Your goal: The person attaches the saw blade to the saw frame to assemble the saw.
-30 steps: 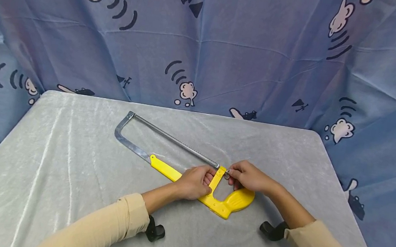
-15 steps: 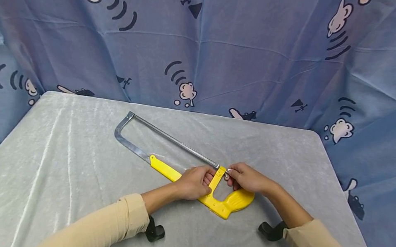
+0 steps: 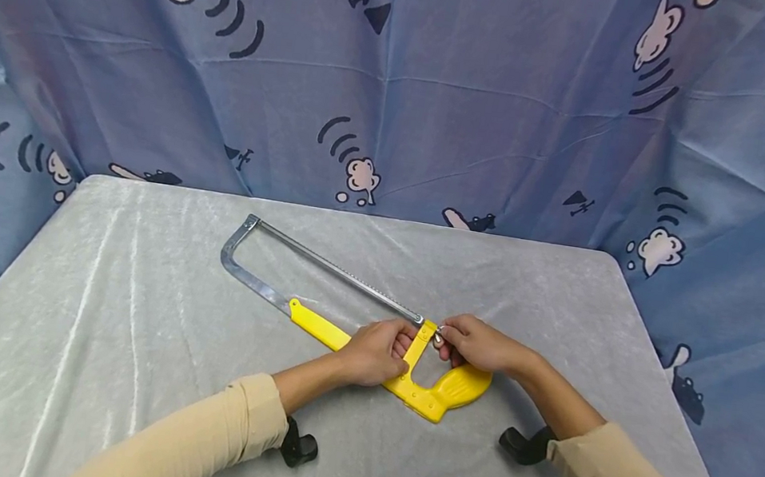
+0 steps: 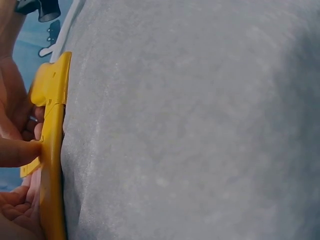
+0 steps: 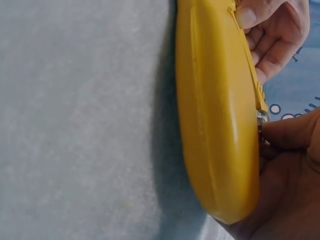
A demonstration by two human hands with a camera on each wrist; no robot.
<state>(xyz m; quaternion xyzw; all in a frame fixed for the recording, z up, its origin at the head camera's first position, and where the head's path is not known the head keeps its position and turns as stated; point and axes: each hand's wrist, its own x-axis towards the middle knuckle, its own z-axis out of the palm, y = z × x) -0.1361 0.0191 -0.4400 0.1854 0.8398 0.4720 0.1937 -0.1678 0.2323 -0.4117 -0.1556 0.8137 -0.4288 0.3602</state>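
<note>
A hacksaw with a yellow handle (image 3: 464, 386) and a metal front frame (image 3: 258, 285) lies slantwise on the table, its blade (image 3: 342, 273) along the far side. My left hand (image 3: 375, 353) holds the yellow frame beside the handle's upright. At the upright's far end, the thumb and fingers of my right hand (image 3: 481, 343) pinch a small metal wing nut (image 3: 440, 331). The right wrist view shows this nut (image 5: 261, 117) close up, partly covered by the thumb. In the left wrist view, the left thumb (image 4: 20, 152) presses against the yellow frame (image 4: 52, 175).
Grey-white cloth covers the table (image 3: 147, 320), with long creases on its left side. A blue patterned curtain (image 3: 401, 96) hangs behind and at both sides. Black wrist-camera mounts (image 3: 300, 447) stick out under both forearms.
My right fingers have shifted slightly at the wing nut, and the nut sits at a different angle. The left hand and the hacksaw have stayed in place.
</note>
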